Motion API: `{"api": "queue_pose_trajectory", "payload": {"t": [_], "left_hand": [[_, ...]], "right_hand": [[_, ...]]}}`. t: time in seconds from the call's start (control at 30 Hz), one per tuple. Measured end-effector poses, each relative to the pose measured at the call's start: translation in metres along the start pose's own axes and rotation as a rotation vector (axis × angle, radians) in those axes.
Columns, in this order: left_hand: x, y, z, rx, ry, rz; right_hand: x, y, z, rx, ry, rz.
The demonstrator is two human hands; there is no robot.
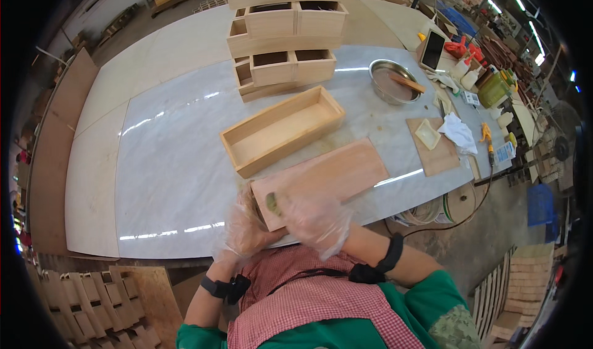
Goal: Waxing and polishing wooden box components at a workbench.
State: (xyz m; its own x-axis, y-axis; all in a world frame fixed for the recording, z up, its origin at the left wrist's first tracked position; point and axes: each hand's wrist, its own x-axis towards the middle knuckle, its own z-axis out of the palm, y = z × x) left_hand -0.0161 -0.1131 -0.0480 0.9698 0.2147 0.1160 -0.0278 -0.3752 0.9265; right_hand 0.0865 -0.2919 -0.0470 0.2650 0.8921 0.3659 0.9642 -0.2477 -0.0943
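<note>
A reddish-brown rectangular wooden piece (346, 171) lies at a slant close to the table's front edge. My left hand (243, 227), in a clear plastic glove, grips its left near end. Over the near left part of its top face is my right hand (318, 222), also gloved; its fingers are smeared by motion. By those fingers shows a small dull green patch (272, 204); I cannot make out whether it is a pad or a mark. Just beyond lies an open pale wooden box (281, 130), long and shallow, its inside facing up.
Stacked wooden box units (287, 37) stand at the far middle. At right are a metal bowl (383, 92) with a wooden-handled tool, a phone (432, 49), a white cloth (457, 133), a small dish (427, 134), bottles (471, 77) and a yellow air gun (486, 133) with its hose.
</note>
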Motion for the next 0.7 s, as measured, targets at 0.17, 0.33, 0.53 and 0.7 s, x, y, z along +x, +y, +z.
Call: {"api": "queue_pose_trajectory", "payload": {"t": [0.17,0.33,0.53,0.7], "left_hand": [[0.0,0.009,-0.006,0.104,-0.003,0.01],[0.0,0.002,-0.001,0.04,-0.021,-0.045],[0.002,0.0,-0.005,-0.108,0.016,0.042],[-0.001,0.002,-0.011,0.139,-0.016,0.014]], "right_hand": [[-0.061,0.092,0.021,0.681,0.093,0.351],[-0.073,0.119,0.012,0.132,0.162,0.264],[0.017,-0.006,0.062,0.27,-0.145,-0.202],[0.025,0.036,-0.011,0.202,0.009,-0.169]]}}
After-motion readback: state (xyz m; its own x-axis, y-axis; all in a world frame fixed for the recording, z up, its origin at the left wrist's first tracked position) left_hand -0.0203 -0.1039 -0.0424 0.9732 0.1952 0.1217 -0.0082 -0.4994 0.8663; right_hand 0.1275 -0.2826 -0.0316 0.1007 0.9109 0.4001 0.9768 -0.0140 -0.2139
